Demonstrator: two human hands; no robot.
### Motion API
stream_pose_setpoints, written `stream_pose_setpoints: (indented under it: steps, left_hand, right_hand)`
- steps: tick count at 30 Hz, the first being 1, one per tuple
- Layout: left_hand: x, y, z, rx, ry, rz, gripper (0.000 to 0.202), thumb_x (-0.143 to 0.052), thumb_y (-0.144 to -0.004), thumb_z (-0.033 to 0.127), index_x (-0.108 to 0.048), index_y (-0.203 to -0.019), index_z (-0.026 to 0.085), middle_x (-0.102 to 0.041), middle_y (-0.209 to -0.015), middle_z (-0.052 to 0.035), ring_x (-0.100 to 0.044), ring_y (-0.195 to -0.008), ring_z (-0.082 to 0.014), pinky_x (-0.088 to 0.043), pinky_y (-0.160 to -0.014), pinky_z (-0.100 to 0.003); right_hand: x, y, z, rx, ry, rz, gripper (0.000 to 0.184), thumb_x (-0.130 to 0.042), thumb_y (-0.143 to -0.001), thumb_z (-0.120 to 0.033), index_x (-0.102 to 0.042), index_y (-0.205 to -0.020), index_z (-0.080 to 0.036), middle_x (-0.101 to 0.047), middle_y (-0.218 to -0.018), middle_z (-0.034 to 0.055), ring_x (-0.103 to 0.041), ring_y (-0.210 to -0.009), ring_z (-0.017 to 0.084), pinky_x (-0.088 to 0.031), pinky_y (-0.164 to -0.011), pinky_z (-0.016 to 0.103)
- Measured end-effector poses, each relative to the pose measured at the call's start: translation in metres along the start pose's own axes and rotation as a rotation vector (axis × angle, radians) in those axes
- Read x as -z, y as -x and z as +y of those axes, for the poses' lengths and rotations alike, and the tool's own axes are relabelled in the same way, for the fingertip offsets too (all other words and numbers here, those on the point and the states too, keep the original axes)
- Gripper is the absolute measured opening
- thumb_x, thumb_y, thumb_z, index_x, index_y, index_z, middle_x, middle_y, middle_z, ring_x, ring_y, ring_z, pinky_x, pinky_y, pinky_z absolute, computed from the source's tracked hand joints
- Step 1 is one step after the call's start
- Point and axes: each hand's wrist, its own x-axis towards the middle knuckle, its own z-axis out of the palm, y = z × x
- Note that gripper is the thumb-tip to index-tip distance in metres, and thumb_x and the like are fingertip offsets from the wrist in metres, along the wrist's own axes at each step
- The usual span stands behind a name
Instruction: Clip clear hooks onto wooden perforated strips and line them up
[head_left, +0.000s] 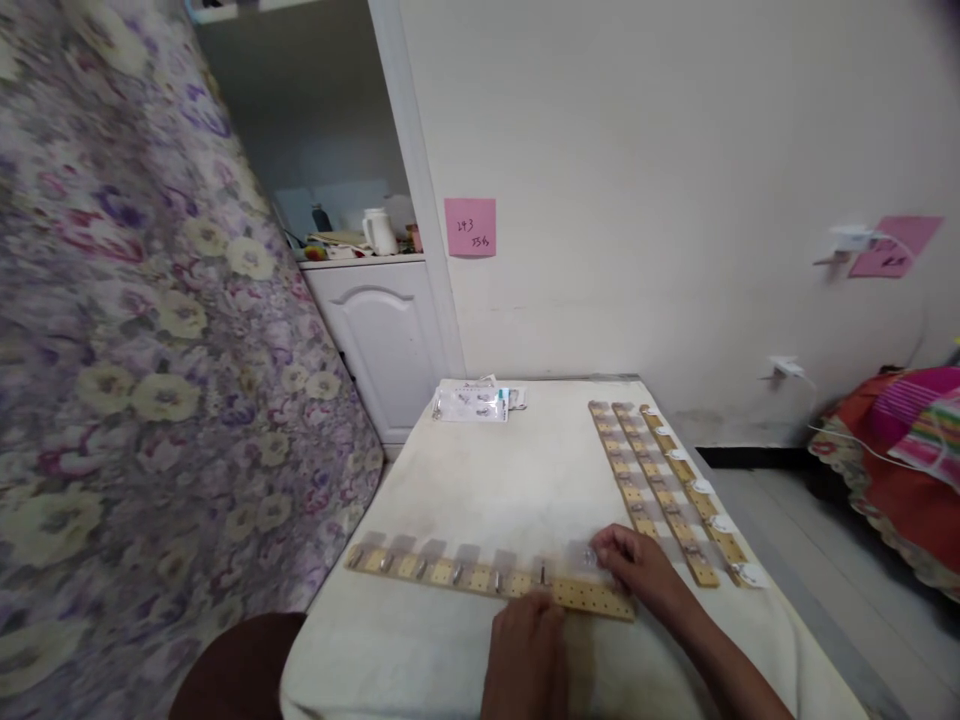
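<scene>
A long wooden strip (592,598) with rows of small holes lies crosswise on the cloth-covered table. Several clear plastic pieces (462,555) stand along its far side, each with a small metal part on the strip. My left hand (523,645) is at the strip's near edge, right of its middle, fingers curled closed against it; slight blur hides the fingertips. Over the strip's right end, my right hand (637,568) pinches a small clear plastic piece (582,554) between thumb and fingers. Something small and shiny shows on that piece, too blurred to make out.
Along the table's right edge lie three more wooden strips (703,575) with plastic pieces and metal parts. A clear packet (471,404) with small metal parts lies at the far left. Beyond are a wall (600,200) and cabinet (382,340); a floral curtain (165,330) hangs left.
</scene>
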Motion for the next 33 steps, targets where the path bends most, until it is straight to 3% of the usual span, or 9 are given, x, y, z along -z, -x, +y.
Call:
stream_pose_setpoints:
  steps: [2,4,7,12,15,21,26,29,33]
  left_hand:
    - [0.003,-0.002,0.009,0.082,0.253,0.067,0.027,-0.043,-0.083,0.028,-0.061,-0.101,0.020,-0.066,-0.100,-0.0087,-0.058,-0.093,-0.0221,-0.044,-0.084,-0.035]
    - [0.008,-0.008,0.017,0.247,0.470,0.078,0.024,-0.045,-0.083,0.034,-0.060,-0.095,0.020,-0.067,-0.086,-0.0049,-0.060,-0.081,-0.0197,-0.045,-0.074,-0.030]
    - [0.014,-0.020,0.023,0.400,0.642,0.087,0.021,-0.054,-0.077,0.033,-0.059,-0.091,0.018,-0.065,-0.079,-0.0024,-0.059,-0.075,-0.0184,-0.044,-0.071,-0.029]
    - [0.016,-0.032,0.023,0.459,0.872,0.067,0.013,-0.058,-0.071,0.030,-0.052,-0.077,0.019,-0.056,-0.060,0.0047,-0.054,-0.056,-0.0134,-0.041,-0.055,-0.025]
    - [0.018,-0.030,0.024,0.435,0.872,0.066,0.011,-0.056,-0.071,0.027,-0.046,-0.068,0.021,-0.051,-0.052,0.0076,-0.049,-0.048,-0.0112,-0.038,-0.051,-0.023]
    - [0.023,-0.023,0.020,0.380,0.666,0.165,0.007,-0.055,-0.074,0.026,-0.052,-0.071,0.021,-0.057,-0.058,0.0049,-0.054,-0.060,-0.0128,-0.040,-0.060,-0.024]
    - [0.017,-0.023,0.012,0.541,1.018,0.192,0.021,-0.061,-0.068,0.033,-0.054,-0.083,0.020,-0.064,-0.068,0.0038,-0.064,-0.068,-0.0163,-0.047,-0.066,-0.028]
    - [0.018,-0.021,0.018,0.656,1.260,0.151,0.030,-0.066,-0.066,0.042,-0.052,-0.079,0.019,-0.062,-0.067,0.0047,-0.062,-0.058,-0.0125,-0.044,-0.055,-0.023]
    - [0.023,-0.020,0.029,0.714,1.387,0.067,0.032,-0.067,-0.068,0.043,-0.047,-0.072,0.019,-0.062,-0.061,0.0042,-0.056,-0.047,-0.0075,-0.037,-0.045,-0.018]
  right_hand:
    - [-0.001,0.002,-0.002,-0.018,-0.028,-0.022,0.016,-0.058,-0.072,-0.034,-0.058,-0.073,-0.018,-0.048,-0.053,-0.0077,-0.044,-0.040,0.007,-0.034,-0.040,0.020]
    - [-0.002,0.004,-0.006,-0.029,-0.071,-0.061,0.016,-0.058,-0.073,-0.034,-0.057,-0.074,-0.019,-0.049,-0.054,-0.0079,-0.043,-0.040,0.006,-0.033,-0.040,0.019]
    - [-0.004,0.011,-0.014,-0.024,-0.124,-0.127,0.017,-0.058,-0.073,-0.035,-0.055,-0.074,-0.019,-0.048,-0.055,-0.0082,-0.043,-0.039,0.005,-0.033,-0.039,0.019]
    - [-0.010,0.021,-0.030,-0.004,-0.137,-0.189,0.015,-0.059,-0.074,-0.034,-0.056,-0.074,-0.019,-0.050,-0.055,-0.0081,-0.044,-0.041,0.005,-0.034,-0.041,0.018]
    - [-0.015,0.023,-0.032,0.010,-0.145,-0.209,0.013,-0.059,-0.074,-0.031,-0.057,-0.075,-0.018,-0.051,-0.054,-0.0079,-0.047,-0.042,0.006,-0.035,-0.043,0.019]
    - [-0.018,0.023,-0.032,0.058,-0.133,-0.197,0.009,-0.062,-0.073,-0.026,-0.060,-0.078,-0.018,-0.061,-0.063,-0.0025,-0.056,-0.058,0.012,-0.042,-0.057,0.023]
    - [-0.017,0.025,-0.039,0.248,-0.029,-0.123,0.004,-0.062,-0.073,-0.021,-0.062,-0.069,-0.019,-0.062,-0.094,0.0052,-0.059,-0.087,0.018,-0.046,-0.073,0.027]
    - [-0.018,0.028,-0.042,0.244,-0.001,-0.121,0.007,-0.058,-0.073,-0.016,-0.064,-0.072,-0.020,-0.060,-0.108,0.0072,-0.058,-0.095,0.019,-0.048,-0.074,0.027]
    - [-0.019,0.031,-0.042,0.239,-0.002,-0.147,0.013,-0.055,-0.072,-0.011,-0.065,-0.074,-0.020,-0.058,-0.115,0.0073,-0.057,-0.102,0.020,-0.049,-0.076,0.027]
